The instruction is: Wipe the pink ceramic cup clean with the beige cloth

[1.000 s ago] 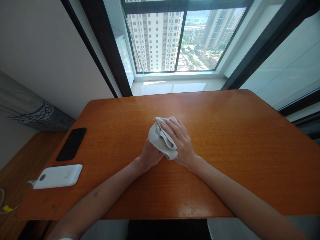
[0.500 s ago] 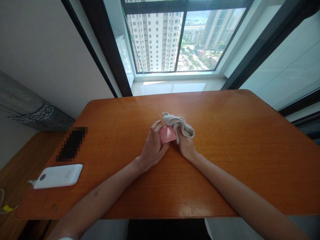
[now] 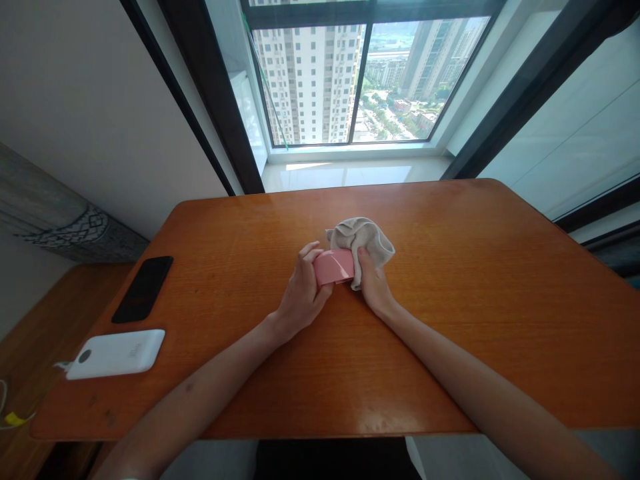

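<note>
Above the middle of the wooden table (image 3: pixel 450 267), a small glossy pink object (image 3: pixel 334 267) with a curved side is gripped by my left hand (image 3: pixel 303 285), fingers round its left end. I cannot tell exactly what kind of object it is. My right hand (image 3: pixel 374 281) is closed on a light grey cloth (image 3: pixel 364 237), its thumb on the near side. The cloth is bunched up and touches the right end of the pink object, covering part of it. Some of my right fingers are hidden behind the cloth.
A black phone (image 3: pixel 143 289) lies near the table's left edge. Closer to me is a white power bank (image 3: pixel 117 354) with a cable plugged into its left end. Beyond the table's far edge is a window sill (image 3: pixel 350 175) under a window. A patterned curtain (image 3: pixel 75 213) hangs at left.
The cloth has shifted slightly up and right and bunched differently, with my right thumb now visible on it. More of the pink object shows, turned a little in my left hand.
</note>
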`<state>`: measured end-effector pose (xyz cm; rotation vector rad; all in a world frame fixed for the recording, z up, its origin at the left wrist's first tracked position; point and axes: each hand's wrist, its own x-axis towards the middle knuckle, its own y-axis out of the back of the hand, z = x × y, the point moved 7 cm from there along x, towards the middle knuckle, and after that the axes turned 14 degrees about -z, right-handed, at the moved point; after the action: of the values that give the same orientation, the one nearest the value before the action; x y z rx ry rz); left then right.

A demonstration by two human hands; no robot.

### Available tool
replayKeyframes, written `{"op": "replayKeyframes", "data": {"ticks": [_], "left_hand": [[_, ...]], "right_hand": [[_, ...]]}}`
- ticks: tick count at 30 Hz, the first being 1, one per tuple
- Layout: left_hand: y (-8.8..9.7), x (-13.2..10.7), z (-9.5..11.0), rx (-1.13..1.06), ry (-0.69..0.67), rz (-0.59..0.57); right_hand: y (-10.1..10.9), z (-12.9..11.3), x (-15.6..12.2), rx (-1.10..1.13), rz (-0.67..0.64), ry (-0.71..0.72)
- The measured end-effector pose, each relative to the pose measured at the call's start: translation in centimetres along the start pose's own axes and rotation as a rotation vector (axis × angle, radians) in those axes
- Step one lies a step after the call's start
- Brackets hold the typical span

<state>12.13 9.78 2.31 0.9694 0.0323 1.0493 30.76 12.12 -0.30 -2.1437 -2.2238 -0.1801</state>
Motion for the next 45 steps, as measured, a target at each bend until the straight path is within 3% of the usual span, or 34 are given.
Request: {"op": "replayKeyframes", "data": {"ticks": [10, 19, 26, 29, 31, 35, 45], "left_hand": [[-0.7, -0.3, -2.3, 0.013, 0.169, -0.072], [-0.6, -0.1, -1.5, 0.122, 0.146, -0.064], [1.2, 0.6, 0.7, 0.12, 0.037, 0.042], [2.1, 1.6, 1.9, 0.163, -0.001, 0.019], [2.1, 2.2, 2.3, 0.202, -0.007, -0.057], [1.4, 2.5, 1.9, 0.194, 0.0, -0.171], [0.6, 1.7, 0.7, 0.163, -0.018, -0.118]], "right_hand": [[0.8, 0.5, 0.0, -0.129, 0.055, 0.15], [0.8, -0.2, -0.3, -0.151, 0.06, 0.205], [0.6, -1.0, -0.6, -0.192, 0.062, 0.223], [0.5, -1.4, -0.7, -0.22, 0.058, 0.249], [0.4, -1.7, -0.8, -0.227, 0.059, 0.282], [0.1, -2.1, -0.9, -0.268, 0.027, 0.333], [-0.4, -4.2, -1.8, -0.36, -0.036, 0.482]]}}
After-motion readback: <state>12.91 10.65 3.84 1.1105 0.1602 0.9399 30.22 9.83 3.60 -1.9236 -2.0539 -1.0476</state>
